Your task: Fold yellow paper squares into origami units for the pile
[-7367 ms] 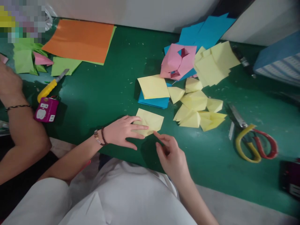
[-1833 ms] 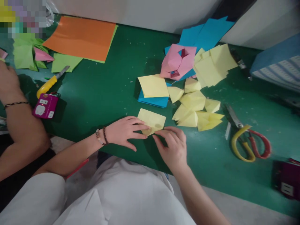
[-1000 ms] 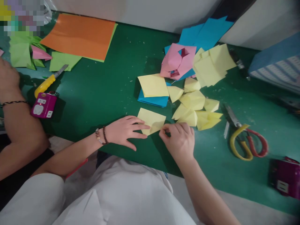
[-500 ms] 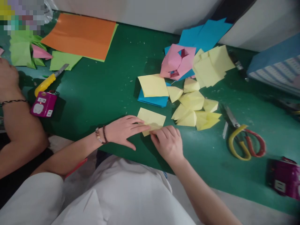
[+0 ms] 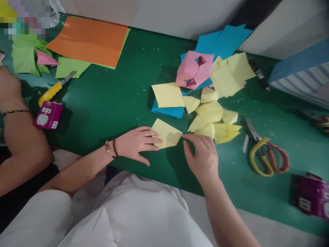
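Note:
A small pale yellow sheet of paper [image 5: 168,132] lies on the green table, with a corner pointing to the right. My left hand [image 5: 138,142] rests flat on its left side, fingers spread. At the sheet's right corner is my right hand [image 5: 202,154], its index fingertip by the corner and its thumb apart; whether it touches the paper I cannot tell. Just beyond the sheet sits a stack of yellow squares [image 5: 168,94] over blue paper [image 5: 167,111]. Folded yellow paper pieces [image 5: 210,111] lie beyond my right hand.
A pink folded paper shape [image 5: 194,70] stands at the back, before blue sheets [image 5: 223,41] and loose yellow squares [image 5: 230,73]. Scissors [image 5: 264,154] lie to the right. Orange paper [image 5: 87,39], a yellow cutter [image 5: 53,91] and another person's arm [image 5: 23,137] are on the left.
My right hand has moved right from the sheet's near edge to its right corner, its thumb now away from its index finger. The sheet's near right part looks different; my left hand stays put.

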